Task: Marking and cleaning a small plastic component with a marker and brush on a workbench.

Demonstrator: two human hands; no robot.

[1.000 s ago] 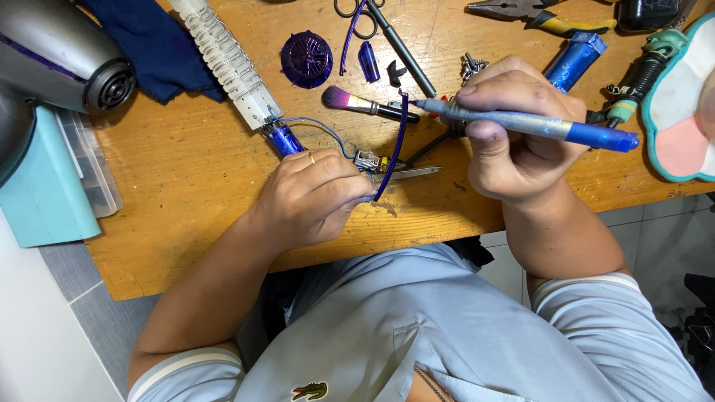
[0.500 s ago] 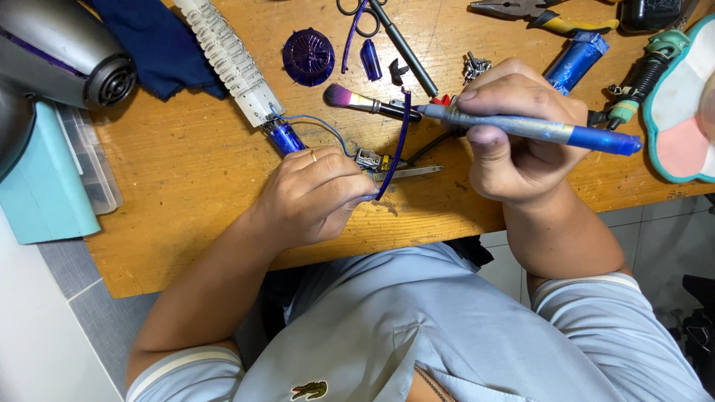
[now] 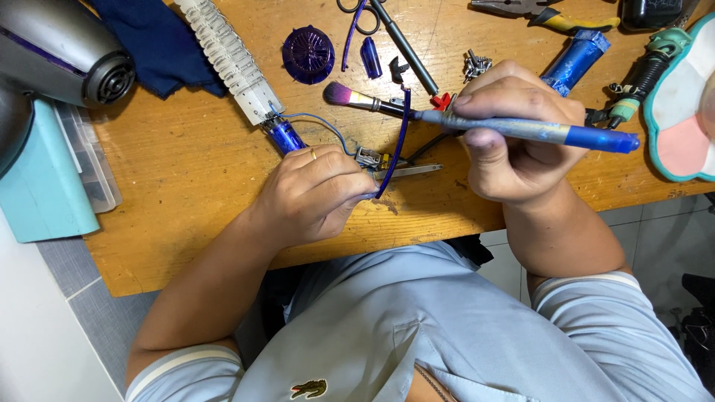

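Head view, repair in progress. My left hand (image 3: 316, 195) is closed around a thin blue strip (image 3: 396, 141) and the wired small part (image 3: 370, 158) beside it, pressing them to the wooden bench (image 3: 171, 171) near its front edge. My right hand (image 3: 514, 138) is clenched around a blue-handled brush (image 3: 477, 125), held level just above the bench, bristles pointing left over the strip. I judge the device well stripped down: a ribbed white core (image 3: 231, 59) with a blue motor (image 3: 284, 136) at its end lies bare, and a purple grille (image 3: 308, 53), a blue clip (image 3: 370, 57) and screws (image 3: 474, 65) lie loose beyond. Cleaning appears under way; reassembly remains. Pliers (image 3: 540, 11) and a hair dryer (image 3: 59, 48) rest at the far edge.
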